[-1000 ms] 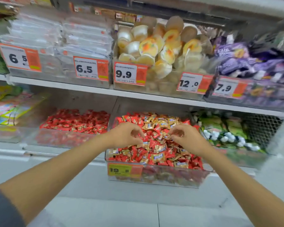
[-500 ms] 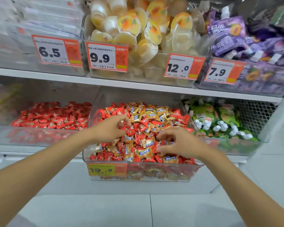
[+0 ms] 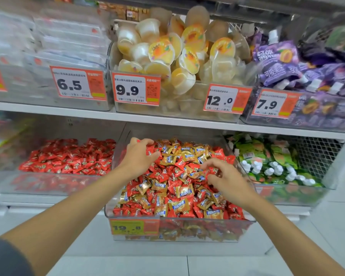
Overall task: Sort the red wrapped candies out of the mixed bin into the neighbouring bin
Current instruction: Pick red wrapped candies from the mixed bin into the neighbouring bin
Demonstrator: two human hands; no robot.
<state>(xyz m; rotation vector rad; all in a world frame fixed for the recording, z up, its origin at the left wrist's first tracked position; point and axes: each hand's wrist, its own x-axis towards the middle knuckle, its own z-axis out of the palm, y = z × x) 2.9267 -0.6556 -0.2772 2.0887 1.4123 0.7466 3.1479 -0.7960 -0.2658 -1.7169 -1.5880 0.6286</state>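
Over the mixed bin (image 3: 127, 213), the left hand (image 3: 138, 158) curls around red wrapped candies (image 3: 150, 150) while the right hand (image 3: 225, 179), fingers loosely spread, holds nothing visible and should pinch only red ones for the neighbouring bin (image 3: 48, 181).

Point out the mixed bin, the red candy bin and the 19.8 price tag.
Mixed bin (image 3: 245, 170): head view, clear right wall.
Red candy bin (image 3: 48, 184): head view, clear front wall.
19.8 price tag (image 3: 127, 227): head view, yellow number panel.
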